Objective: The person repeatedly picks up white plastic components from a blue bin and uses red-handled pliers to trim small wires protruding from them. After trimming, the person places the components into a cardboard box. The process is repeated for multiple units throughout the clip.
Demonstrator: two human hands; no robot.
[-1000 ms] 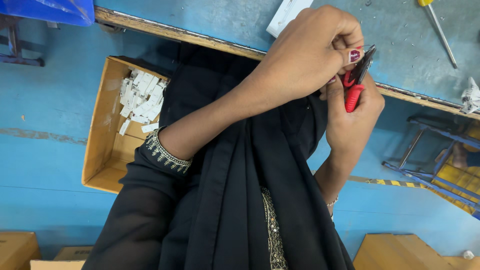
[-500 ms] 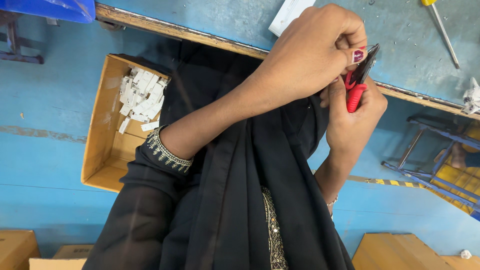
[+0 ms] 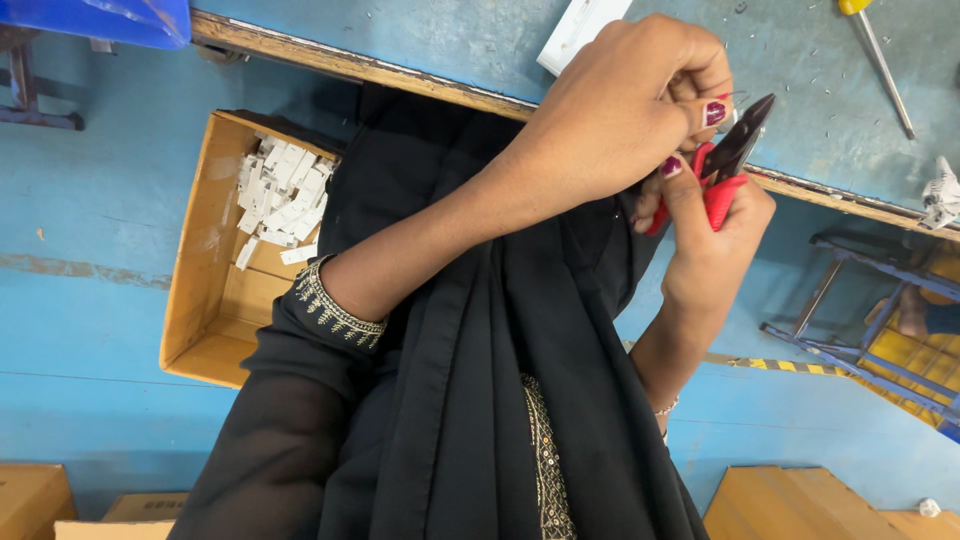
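Cutting step in hand: red-handled side cutters (image 3: 722, 170) gripped in right hand (image 3: 715, 235) above table (image 3: 450, 40) edge, left hand (image 3: 625, 110) fingers (image 3: 700, 95) pinched narrow on hidden small part; next, squeeze handles steadily.

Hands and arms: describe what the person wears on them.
The left hand has dark red polished nails; its forearm is bare up to a loose black sleeve with a gold-embroidered cuff. The right hand has the same nail polish, and a thin beaded bracelet circles its wrist.
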